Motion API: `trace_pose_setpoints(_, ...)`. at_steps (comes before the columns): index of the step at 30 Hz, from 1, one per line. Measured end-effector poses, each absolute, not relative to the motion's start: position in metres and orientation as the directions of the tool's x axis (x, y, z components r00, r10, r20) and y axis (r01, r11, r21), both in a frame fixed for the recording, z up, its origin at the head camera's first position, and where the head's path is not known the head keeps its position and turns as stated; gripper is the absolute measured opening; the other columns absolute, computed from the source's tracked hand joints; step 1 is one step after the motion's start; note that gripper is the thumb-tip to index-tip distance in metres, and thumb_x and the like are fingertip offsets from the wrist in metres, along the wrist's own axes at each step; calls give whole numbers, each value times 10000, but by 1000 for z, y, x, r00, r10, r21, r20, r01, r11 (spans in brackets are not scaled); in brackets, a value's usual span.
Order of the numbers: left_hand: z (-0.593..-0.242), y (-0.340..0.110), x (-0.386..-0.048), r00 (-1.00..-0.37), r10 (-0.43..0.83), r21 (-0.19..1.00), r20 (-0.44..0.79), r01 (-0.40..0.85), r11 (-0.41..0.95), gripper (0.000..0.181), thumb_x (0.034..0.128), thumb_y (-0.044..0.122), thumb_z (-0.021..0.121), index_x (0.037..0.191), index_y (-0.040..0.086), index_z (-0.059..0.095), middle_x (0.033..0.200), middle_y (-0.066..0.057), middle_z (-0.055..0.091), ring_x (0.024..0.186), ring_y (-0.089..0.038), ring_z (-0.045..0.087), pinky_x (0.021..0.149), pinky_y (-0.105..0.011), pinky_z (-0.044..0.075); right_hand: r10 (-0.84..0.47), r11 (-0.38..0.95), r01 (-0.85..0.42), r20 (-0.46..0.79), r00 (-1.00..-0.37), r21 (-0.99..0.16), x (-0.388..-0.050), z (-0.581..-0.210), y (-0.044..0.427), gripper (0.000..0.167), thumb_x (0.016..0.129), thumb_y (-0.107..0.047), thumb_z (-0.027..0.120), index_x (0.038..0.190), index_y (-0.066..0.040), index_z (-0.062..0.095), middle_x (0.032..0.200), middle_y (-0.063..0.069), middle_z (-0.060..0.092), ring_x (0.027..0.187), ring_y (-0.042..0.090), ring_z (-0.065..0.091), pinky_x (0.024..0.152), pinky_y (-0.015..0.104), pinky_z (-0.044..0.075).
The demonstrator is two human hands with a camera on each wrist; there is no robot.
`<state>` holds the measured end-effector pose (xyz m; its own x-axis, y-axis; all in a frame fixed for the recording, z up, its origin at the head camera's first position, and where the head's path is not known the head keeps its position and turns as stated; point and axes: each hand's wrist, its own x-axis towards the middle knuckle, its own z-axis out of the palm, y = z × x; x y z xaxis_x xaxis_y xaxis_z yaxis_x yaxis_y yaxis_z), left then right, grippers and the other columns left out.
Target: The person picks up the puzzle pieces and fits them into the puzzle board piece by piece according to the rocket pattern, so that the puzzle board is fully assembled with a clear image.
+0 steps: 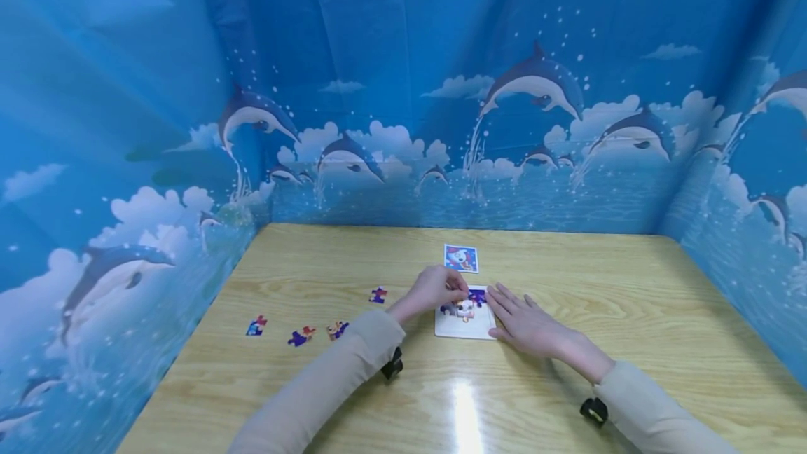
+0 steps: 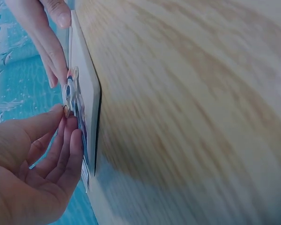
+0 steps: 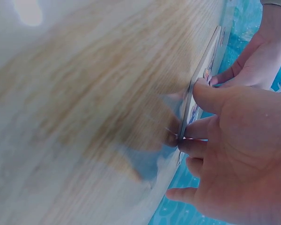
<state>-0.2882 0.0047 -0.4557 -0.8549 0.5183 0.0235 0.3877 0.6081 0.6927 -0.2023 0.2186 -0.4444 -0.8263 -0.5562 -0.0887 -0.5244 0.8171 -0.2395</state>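
A white puzzle board (image 1: 450, 328) lies on the table, with several joined puzzle pieces (image 1: 477, 297) in its upper part. Over the left side of these pieces, my left hand (image 1: 439, 287) pinches a small puzzle piece (image 2: 66, 111) between thumb and fingertips; most of that piece is hidden. My right hand (image 1: 531, 322) rests at the board's right edge with its fingers extended. In the right wrist view, its thumb and fingertips touch the board's rim.
Left of the board lie several loose puzzle pieces, including one nearby (image 1: 378, 295) and one farthest left (image 1: 256, 326). A small picture card (image 1: 461, 258) lies just behind the board. A blue dolphin-print curtain (image 1: 403, 90) surrounds the wooden table (image 1: 567, 272).
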Motion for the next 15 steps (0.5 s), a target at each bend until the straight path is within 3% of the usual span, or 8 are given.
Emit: trace_pose_setpoints(15, -458, 1, -292, -850, 527, 664, 4, 397, 634, 114, 815, 88, 840, 853, 127, 740, 788, 58, 710, 687, -25, 611, 687, -161, 512, -530, 839, -495, -135, -837, -225, -202, -442, 216, 657, 1062, -345, 508, 1536, 69, 316, 1628, 263, 227, 1505, 464, 179, 1145, 725, 191)
